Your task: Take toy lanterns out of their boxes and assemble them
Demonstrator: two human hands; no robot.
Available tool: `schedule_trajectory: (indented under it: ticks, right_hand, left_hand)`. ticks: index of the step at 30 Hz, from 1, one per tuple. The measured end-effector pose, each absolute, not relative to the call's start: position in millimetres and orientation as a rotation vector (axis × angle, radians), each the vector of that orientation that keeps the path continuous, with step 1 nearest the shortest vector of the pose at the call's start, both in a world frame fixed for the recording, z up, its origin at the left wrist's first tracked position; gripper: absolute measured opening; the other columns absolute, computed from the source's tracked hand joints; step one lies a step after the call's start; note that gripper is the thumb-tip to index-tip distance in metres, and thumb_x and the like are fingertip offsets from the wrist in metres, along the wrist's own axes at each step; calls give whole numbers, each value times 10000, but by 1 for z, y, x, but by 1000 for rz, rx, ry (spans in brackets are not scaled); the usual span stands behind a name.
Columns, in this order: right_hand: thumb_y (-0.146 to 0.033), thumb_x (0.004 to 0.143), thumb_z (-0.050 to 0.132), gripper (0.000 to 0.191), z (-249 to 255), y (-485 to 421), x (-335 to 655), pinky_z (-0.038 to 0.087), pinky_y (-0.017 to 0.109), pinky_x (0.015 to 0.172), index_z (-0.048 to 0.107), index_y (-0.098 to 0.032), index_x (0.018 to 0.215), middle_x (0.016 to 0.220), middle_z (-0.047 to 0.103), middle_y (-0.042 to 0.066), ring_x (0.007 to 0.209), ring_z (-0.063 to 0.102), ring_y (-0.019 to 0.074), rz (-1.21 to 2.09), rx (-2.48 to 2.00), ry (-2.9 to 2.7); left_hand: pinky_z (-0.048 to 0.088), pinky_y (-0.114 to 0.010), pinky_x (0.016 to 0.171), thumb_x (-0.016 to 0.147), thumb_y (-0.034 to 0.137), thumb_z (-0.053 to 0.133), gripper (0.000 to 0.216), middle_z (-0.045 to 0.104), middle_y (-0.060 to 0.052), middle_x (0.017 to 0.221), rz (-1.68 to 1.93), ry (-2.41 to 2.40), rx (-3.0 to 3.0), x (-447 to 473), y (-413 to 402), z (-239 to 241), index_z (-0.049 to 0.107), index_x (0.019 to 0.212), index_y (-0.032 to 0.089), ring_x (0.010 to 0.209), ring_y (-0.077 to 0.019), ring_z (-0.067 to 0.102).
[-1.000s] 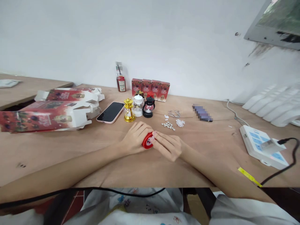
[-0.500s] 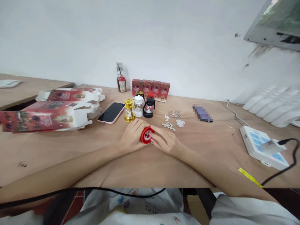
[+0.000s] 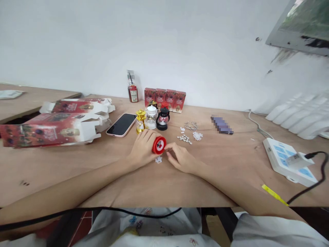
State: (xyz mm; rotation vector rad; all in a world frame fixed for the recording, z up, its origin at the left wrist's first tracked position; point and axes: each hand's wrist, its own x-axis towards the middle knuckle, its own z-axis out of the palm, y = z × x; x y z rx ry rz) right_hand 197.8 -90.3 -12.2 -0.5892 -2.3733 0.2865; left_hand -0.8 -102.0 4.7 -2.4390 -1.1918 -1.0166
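Observation:
My left hand [image 3: 143, 148] is wrapped round a small red lantern [image 3: 159, 145], tilted so that its round base faces me. A white disc with red and dark marks shows inside the base. My right hand [image 3: 183, 158] is at the lantern's right edge, index finger at the rim and thumb apart from it, with nothing seen between them. Small white pieces [image 3: 158, 160] lie on the table just below the lantern. Beyond my hands stand a gold lantern [image 3: 140, 120], a white lantern [image 3: 151, 118] and a black lantern [image 3: 163, 119].
Button cells [image 3: 184, 138], white tabs [image 3: 197, 136] and wire loops [image 3: 191, 126] lie right of the lanterns. Red boxes [image 3: 179, 102] and a bottle [image 3: 133, 91] stand behind. A phone [image 3: 121, 125] and flattened cartons [image 3: 51, 130] are left, a power strip [image 3: 288, 161] right.
My right fingers have drawn back from the middle of the red base to its rim. The lantern has shifted slightly up and left, and the white pieces below it are now visible.

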Motion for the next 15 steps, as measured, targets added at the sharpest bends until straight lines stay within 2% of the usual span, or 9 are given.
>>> schedule_trajectory:
  ticks: [3, 6, 10, 15]
  right_hand:
    - [-195, 850, 491, 195, -10, -92, 199, 511, 320, 752, 458, -189, 1042, 947, 632, 78, 838, 616, 184, 265, -588, -2386]
    - [-271, 843, 560, 246, -5, -93, 199, 489, 339, 826, 491, -179, 1060, 1000, 632, 87, 915, 592, 197, 269, -480, -2471]
    - [-316, 880, 541, 270, -2, -92, 199, 449, 345, 904, 530, -189, 1118, 1079, 633, 74, 1007, 561, 187, 303, -352, -2640]
    - [-280, 918, 485, 170, -7, -89, 197, 455, 291, 835, 618, -183, 960, 980, 650, 62, 909, 563, 150, 214, -294, -2631]
  left_hand:
    - [429, -369, 772, 785, 345, 609, 308, 595, -112, 997, -1019, -1199, -2438, -2, -102, 5, 533, 1010, 149, 919, -259, 531]
    - [427, -371, 767, 776, 345, 619, 314, 596, -109, 988, -1036, -1202, -2413, -5, -100, 5, 527, 1004, 150, 918, -260, 537]
    - [428, -370, 771, 756, 320, 634, 311, 593, -102, 975, -1049, -1235, -2372, -9, -98, 5, 513, 991, 155, 904, -253, 544]
    - [431, -358, 766, 754, 291, 629, 297, 593, -89, 965, -1038, -1209, -2384, -10, -98, 6, 502, 990, 163, 899, -244, 548]
